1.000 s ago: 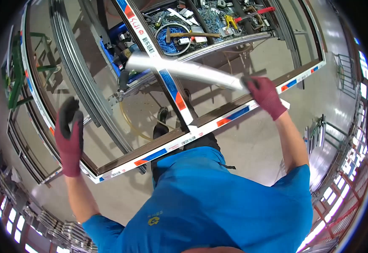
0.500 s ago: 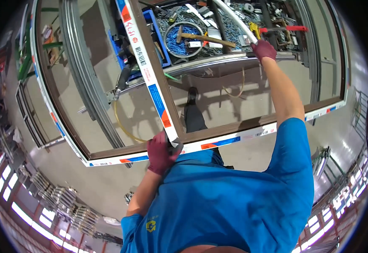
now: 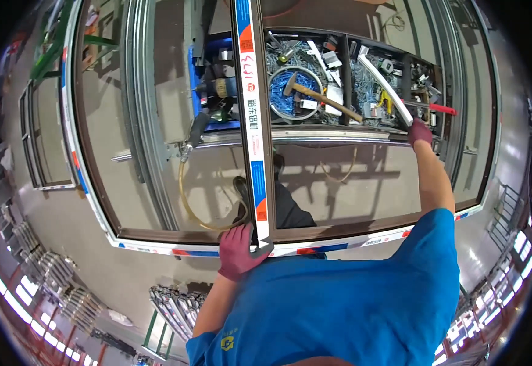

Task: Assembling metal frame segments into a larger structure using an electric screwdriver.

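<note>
My left hand (image 3: 238, 250), in a maroon glove, rests on the near rail of a large aluminium window frame (image 3: 156, 239), right where the centre bar (image 3: 252, 122) with its red, white and blue protective film meets it. My right hand (image 3: 419, 131), also gloved, is stretched far forward and grips one end of a pale flat strip (image 3: 385, 88) that reaches out over a tool tray (image 3: 345, 79). The tray holds a hammer (image 3: 321, 100), a round bowl of blue screws (image 3: 295, 91) and several small parts.
A yellowish hose (image 3: 186, 195) loops under the frame from a tool at the tray's left. Other window frames (image 3: 40, 146) lean at the left. Stacked metal profiles (image 3: 171, 308) lie on the concrete floor below. A red-handled tool (image 3: 439, 108) lies by my right hand.
My left hand has dropped from the frame's left corner to the centre bar's near end. My right hand has swung the pale strip forward over the tool tray.
</note>
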Tool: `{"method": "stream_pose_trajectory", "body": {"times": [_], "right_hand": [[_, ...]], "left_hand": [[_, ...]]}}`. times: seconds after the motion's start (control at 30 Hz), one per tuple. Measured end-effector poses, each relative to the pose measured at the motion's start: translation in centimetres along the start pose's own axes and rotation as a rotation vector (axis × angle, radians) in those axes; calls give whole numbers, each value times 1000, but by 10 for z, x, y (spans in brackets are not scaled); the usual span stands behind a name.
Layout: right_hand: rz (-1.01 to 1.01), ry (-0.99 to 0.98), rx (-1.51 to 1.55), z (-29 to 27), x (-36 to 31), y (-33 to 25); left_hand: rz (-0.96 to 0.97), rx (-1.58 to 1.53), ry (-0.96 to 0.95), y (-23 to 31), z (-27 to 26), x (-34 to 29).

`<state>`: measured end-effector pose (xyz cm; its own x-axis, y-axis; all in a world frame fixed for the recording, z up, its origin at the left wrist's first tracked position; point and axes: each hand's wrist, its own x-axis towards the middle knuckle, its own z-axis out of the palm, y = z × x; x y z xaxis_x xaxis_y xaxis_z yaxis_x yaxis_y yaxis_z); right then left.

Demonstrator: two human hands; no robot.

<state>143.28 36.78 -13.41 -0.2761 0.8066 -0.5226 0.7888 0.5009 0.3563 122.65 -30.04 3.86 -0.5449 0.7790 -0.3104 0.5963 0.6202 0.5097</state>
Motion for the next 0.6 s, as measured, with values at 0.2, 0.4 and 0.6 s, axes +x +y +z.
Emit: {"method": "stream_pose_trajectory", "body": {"times": [0.2, 0.4, 0.6], "right_hand": [[129, -114, 4, 1, 3, -34], [-46, 150, 6, -64, -71, -112], [-537, 242, 404, -58, -166, -154]], "left_hand": [[-280, -429, -125, -20, -14, 36], [-116, -29, 359, -109, -48, 258], [-429, 108, 330, -200, -26, 523]]}}
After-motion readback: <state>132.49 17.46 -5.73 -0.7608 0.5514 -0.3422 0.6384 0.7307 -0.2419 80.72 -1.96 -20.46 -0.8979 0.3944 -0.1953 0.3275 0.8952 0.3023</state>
